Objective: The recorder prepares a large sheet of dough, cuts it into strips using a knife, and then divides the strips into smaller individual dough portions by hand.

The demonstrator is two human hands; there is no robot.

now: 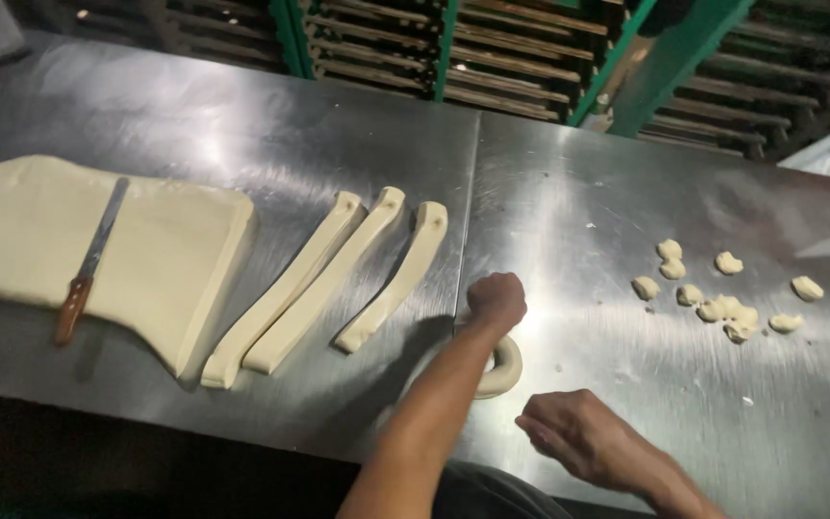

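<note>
Dough rope curls under left hand, fist clenched on its end, anchoring it. Right hand flat, released, beside. Three strips, knife on slab wait left.

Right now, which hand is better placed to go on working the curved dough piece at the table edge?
Left, probably. The left hand is closed on the far end of the curved dough piece. The right hand rests on the steel table beside it, apart from the dough.

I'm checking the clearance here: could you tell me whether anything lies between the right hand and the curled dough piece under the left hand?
Nothing visible does. Only bare steel table separates the right hand from the curled dough piece, which the left hand presses.
</note>
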